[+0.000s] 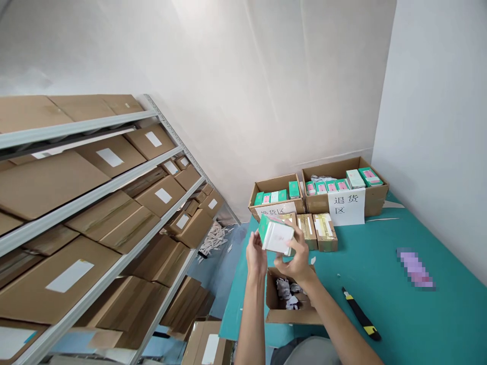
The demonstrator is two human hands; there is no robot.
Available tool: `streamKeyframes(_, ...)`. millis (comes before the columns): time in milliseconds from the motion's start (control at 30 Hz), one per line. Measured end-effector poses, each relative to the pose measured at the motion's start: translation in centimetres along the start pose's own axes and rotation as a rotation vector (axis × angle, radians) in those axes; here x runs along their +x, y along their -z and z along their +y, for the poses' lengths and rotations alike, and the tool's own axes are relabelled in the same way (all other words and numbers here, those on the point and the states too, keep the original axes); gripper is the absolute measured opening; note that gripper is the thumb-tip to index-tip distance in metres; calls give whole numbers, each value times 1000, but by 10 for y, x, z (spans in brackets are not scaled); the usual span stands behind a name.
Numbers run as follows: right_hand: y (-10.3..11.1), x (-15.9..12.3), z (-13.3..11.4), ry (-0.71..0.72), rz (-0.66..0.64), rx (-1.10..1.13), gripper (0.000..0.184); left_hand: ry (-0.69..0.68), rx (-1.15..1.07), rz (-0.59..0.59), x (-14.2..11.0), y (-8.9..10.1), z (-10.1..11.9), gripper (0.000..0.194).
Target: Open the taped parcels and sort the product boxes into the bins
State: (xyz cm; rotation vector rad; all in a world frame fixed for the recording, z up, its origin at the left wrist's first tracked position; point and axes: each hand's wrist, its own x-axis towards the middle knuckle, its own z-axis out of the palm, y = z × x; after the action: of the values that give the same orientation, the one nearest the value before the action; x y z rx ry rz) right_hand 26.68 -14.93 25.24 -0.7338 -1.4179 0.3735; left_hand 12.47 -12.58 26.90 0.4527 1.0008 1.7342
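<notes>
Both my hands hold up a small white and green product box [277, 235] above the near left part of the teal table [399, 304]. My left hand [255, 257] grips its left side with the fingers closed on it. From below and the right, my right hand [297, 259] clasps the same box. Directly beneath my hands sits an open cardboard box [277, 306] with crumpled white paper inside.
A black and yellow utility knife [360, 314] lies right of the open box. Two open cartons of green and pink boxes [344, 185] with paper signs stand at the table's far end. Metal shelving full of cardboard cartons [95, 218] fills the left. More cartons stand on the floor.
</notes>
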Motion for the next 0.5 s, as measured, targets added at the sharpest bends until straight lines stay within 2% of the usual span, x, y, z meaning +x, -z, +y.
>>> streamKeyframes(67, 7, 5, 0, -112, 48, 50, 47, -2, 33, 50, -5, 10, -4, 23)
streamKeyframes(100, 10, 9, 0, -148, 84, 67, 49, -3, 57, 54, -8, 14, -5, 28)
streamKeyframes(267, 28, 26, 5, -306, 234, 93, 48, -69, 251, -50, -20, 27, 7, 73)
streamKeyframes(400, 38, 36, 21, -510, 235, 192, 55, -198, 440, -163, -24, 20, 37, 79)
streamKeyframes(500, 38, 37, 37, -786, 199, 344, 58, -319, 549, -263, -25, 3, 54, 73)
